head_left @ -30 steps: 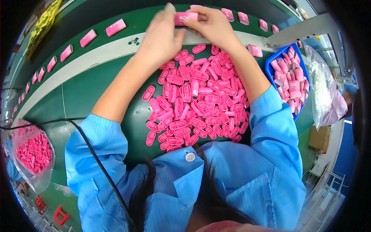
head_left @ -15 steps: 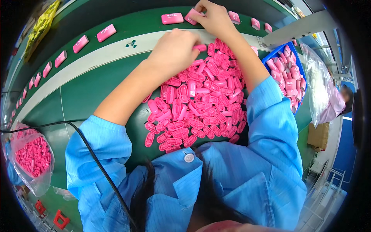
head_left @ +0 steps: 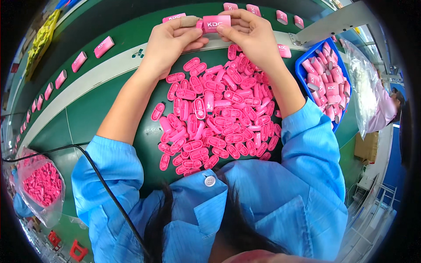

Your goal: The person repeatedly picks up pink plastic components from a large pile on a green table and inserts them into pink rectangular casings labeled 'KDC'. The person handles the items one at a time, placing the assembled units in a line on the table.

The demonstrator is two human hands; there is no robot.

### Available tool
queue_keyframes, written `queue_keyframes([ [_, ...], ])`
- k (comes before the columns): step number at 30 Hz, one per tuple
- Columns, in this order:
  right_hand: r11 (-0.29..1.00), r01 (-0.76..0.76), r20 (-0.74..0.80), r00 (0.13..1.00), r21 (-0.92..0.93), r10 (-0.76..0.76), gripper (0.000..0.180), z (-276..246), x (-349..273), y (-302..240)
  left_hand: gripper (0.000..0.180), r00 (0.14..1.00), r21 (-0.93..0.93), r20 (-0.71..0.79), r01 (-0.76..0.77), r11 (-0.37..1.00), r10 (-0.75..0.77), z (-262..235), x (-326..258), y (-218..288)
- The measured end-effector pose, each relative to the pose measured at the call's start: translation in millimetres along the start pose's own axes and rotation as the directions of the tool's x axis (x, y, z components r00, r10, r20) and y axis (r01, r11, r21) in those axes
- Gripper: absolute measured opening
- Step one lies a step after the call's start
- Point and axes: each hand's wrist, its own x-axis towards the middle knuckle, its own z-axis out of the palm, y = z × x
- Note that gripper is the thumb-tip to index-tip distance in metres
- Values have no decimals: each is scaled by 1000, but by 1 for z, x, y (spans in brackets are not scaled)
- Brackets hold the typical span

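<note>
Above the white rail, my right hand grips a flat pink case with white print, fingers behind it and thumb at its lower edge. My left hand is closed on a small pink oval end cap, held against the left end of the case. A tan cover sits on one left finger. Whether the cap is seated in the case cannot be made out. Below both hands, a loose heap of pink oval caps is spread on the green tabletop, many with their hollow side up.
Beyond the white rail, pink cases stand spaced along a green belt. A blue bin of pink cases is at right, beside a clear bag. Another bag of caps hangs at left. A black cable crosses my left sleeve.
My right hand has taken the pink case off the belt and brought it nearer. My left hand has moved up and left, bringing the cap to the case's end. The belt cases have shifted.
</note>
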Motion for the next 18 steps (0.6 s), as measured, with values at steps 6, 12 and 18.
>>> queue_keyframes([
  [6,973,-141,75,989,184,129,33,-4,1,9,34,993,-70,-79,-89,994,83,3,1,-3],
  [12,968,-129,64,991,217,118,33,0,-3,5,33,984,84,-80,-150,985,157,2,1,-3],
  [18,998,-38,4,999,42,38,31,5,-8,-6,28,925,489,-77,-291,823,373,9,-5,-2],
])
